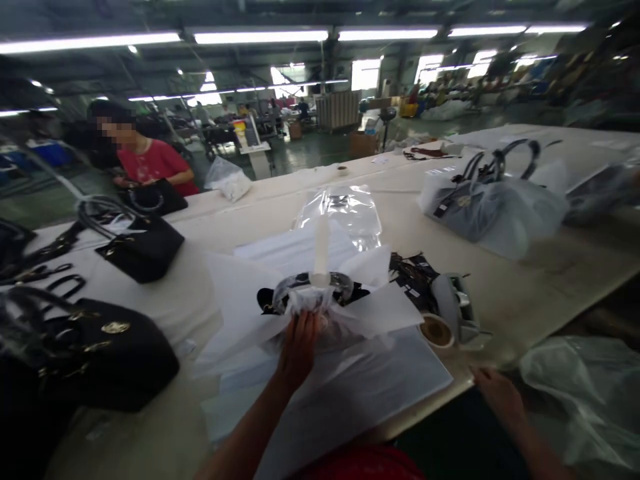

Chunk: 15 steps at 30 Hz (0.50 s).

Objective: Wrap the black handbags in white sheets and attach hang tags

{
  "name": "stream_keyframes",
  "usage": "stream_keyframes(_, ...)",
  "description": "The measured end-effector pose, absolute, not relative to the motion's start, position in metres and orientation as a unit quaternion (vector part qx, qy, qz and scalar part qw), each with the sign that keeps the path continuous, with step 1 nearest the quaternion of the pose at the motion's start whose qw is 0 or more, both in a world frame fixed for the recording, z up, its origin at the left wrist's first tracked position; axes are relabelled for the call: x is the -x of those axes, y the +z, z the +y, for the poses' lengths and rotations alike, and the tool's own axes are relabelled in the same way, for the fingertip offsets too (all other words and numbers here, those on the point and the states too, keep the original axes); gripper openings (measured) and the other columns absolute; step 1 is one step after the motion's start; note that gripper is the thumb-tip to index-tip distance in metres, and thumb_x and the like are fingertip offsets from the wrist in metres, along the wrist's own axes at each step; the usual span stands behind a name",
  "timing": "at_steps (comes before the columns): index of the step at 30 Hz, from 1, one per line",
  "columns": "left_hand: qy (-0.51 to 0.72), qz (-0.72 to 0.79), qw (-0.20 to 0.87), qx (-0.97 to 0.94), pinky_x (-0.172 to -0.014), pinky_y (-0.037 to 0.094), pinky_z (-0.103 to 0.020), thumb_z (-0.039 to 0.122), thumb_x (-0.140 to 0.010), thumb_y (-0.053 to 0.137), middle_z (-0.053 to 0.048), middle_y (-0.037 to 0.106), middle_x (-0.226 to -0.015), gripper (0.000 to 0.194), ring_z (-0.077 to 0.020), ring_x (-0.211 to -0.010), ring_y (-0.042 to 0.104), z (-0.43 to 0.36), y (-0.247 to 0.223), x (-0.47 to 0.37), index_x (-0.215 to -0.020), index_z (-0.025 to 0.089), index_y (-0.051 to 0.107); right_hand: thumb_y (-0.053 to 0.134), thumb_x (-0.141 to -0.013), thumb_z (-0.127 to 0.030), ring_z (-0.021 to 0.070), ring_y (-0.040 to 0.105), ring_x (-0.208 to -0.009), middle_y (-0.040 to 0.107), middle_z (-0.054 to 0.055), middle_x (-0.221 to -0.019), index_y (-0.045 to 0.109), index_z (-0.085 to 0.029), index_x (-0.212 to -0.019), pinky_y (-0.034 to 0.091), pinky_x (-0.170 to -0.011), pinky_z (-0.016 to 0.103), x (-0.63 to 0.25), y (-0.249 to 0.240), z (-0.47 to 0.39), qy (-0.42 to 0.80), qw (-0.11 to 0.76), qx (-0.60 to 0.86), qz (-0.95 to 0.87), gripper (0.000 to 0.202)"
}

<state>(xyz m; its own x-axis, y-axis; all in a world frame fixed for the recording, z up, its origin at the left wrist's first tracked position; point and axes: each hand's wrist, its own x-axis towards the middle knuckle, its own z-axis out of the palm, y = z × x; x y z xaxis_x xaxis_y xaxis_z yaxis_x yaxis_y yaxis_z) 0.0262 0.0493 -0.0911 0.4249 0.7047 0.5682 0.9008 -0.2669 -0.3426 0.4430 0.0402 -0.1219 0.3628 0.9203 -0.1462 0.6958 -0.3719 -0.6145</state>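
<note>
In front of me a handbag lies wrapped in white tissue paper, with its covered handles showing at the top. My left hand presses on the gathered paper over the bag, fingers together on the bunched part. A pale upright strip rises just beyond the handles. Lower right, my right hand is at the table's front edge with its fingers drawn together; what they hold, if anything, is too blurred to name. Nearest to it are a roll of tape and a grey tape dispenser.
Black handbags stand on the left of the table. Clear plastic bags lie behind the paper, dark tags beside it. A plastic-covered handbag stands right. Across the table a person in red handles a black bag.
</note>
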Motion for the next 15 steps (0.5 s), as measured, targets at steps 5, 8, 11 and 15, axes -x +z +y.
stream_keyframes(5,-0.135,-0.502,0.31,0.796,-0.105,0.037,-0.045,0.008,-0.087,0.029,-0.017,0.049,-0.131,0.046,-0.0291,-0.128,0.037,0.046,-0.089,-0.024,-0.131,0.001,0.04,0.051,-0.07,-0.054,0.0189,0.055,-0.057,0.056,0.002,-0.056,0.06,-0.022,-0.063,0.045,-0.055,0.031,-0.31,-0.085,0.007,0.482,0.236,0.601,-0.592,0.034)
stream_keyframes(8,-0.151,-0.483,0.287,0.813,-0.101,0.043,-0.044,0.005,-0.085,0.029,-0.021,0.047,-0.132,0.046,-0.0312,-0.132,0.029,0.046,-0.09,-0.02,-0.13,-0.003,0.038,0.053,-0.074,-0.052,0.0152,0.052,-0.059,0.053,0.0,-0.058,0.057,-0.02,-0.066,0.044,-0.059,0.028,-0.225,-0.053,0.014,0.547,0.32,0.503,-0.587,0.033)
stream_keyframes(11,-0.184,-0.463,0.253,0.829,-0.1,0.044,-0.044,0.003,-0.085,0.029,-0.023,0.044,-0.134,0.047,-0.0295,-0.135,0.018,0.048,-0.094,-0.015,-0.131,-0.003,0.035,0.054,-0.073,-0.053,0.0127,0.048,-0.056,0.051,-0.002,-0.057,0.057,-0.019,-0.069,0.042,-0.056,0.026,-0.169,-0.033,0.039,0.555,0.405,0.475,-0.55,0.034)
stream_keyframes(15,-0.21,-0.447,0.236,0.837,-0.1,0.044,-0.043,-0.001,-0.083,0.029,-0.025,0.045,-0.132,0.046,-0.0297,-0.136,0.012,0.049,-0.095,-0.01,-0.128,-0.005,0.037,0.053,-0.069,-0.058,0.0117,0.046,-0.05,0.05,-0.002,-0.053,0.054,-0.018,-0.064,0.039,-0.048,0.024,-0.138,-0.04,0.071,0.522,0.428,0.526,-0.518,0.04)
